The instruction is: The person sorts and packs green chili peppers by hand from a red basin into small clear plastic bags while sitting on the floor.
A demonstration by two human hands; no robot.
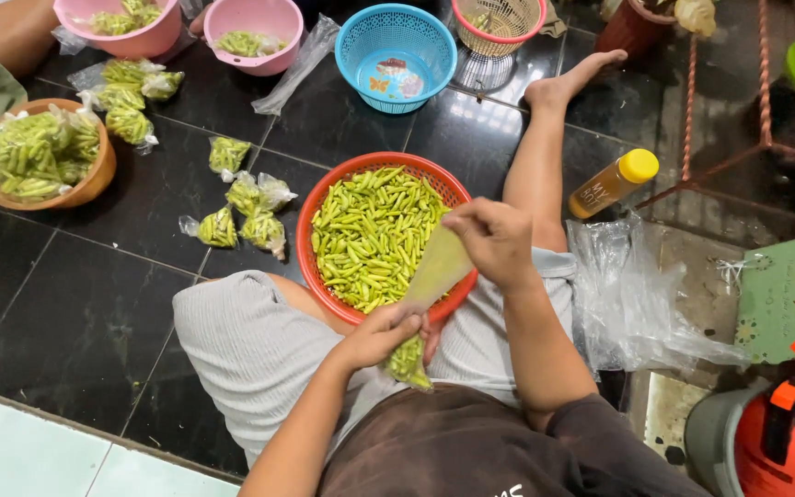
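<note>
From the head view, the left hand (381,333) grips the lower, filled end of a small clear plastic bag of green chillies (425,304), while the right hand (494,241) pinches its top, above the round red plastic basket of green chillies (310,216) in the lap.

Bright, sharp, glare on tiles (480,115) (top)

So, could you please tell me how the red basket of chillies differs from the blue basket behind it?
The red basket is heaped with green chillies, while the blue basket holds none and shows its patterned bottom. The red one is wider and shallower and rests against the person's lap; the blue one stands apart on the dark tiles. Both are round plastic baskets.
</note>
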